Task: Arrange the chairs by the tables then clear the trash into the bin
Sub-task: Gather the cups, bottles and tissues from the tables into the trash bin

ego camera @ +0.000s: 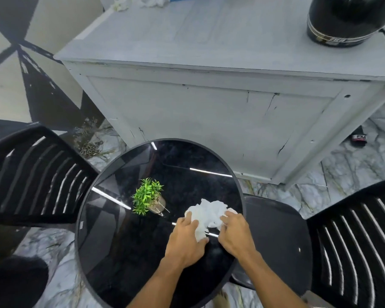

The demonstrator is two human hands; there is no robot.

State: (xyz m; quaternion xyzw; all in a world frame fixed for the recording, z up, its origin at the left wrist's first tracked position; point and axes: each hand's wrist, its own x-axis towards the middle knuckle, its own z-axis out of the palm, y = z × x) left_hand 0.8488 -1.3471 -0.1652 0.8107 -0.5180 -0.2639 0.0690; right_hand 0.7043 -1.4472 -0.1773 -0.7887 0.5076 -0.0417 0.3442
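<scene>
- Two hands work one wad of tissue (pixel 207 215) at about 3 o'clock on the round black surface (pixel 111 252). The left hand (pixel 186 238) has its grip closed on the wad's near-left edge. The right hand (pixel 235 232) has its grip closed on the right edge.
- Risk: the wad looks loose and crumpled. If the grip takes only the edges, pieces may tear off or drop to the floor (pixel 353 174) during the carry to the bin.
- Risk: the wad lies close to the 3 o'clock rim. A sideways sweep may push scraps over the edge onto the seat of the right chair (pixel 353 252).
- Risk: the plant (pixel 148 196) stands just beside the wad, toward 9 o'clock. A wide left elbow or forearm movement may tip it.
- Risk: no bin is in view, so the carry distance cannot be judged.
- Count: one round surface, one plant, one tissue wad on it.
- Count: two black chairs, the left chair (pixel 31 174) at 9 o'clock and the right chair at 3 o'clock, both drawn up to the surface.
- Count: one white cabinet (pixel 209 118) at 12 o'clock, carrying one black helmet (pixel 347 21) and more tissue (pixel 151 1) at its far edge.
</scene>
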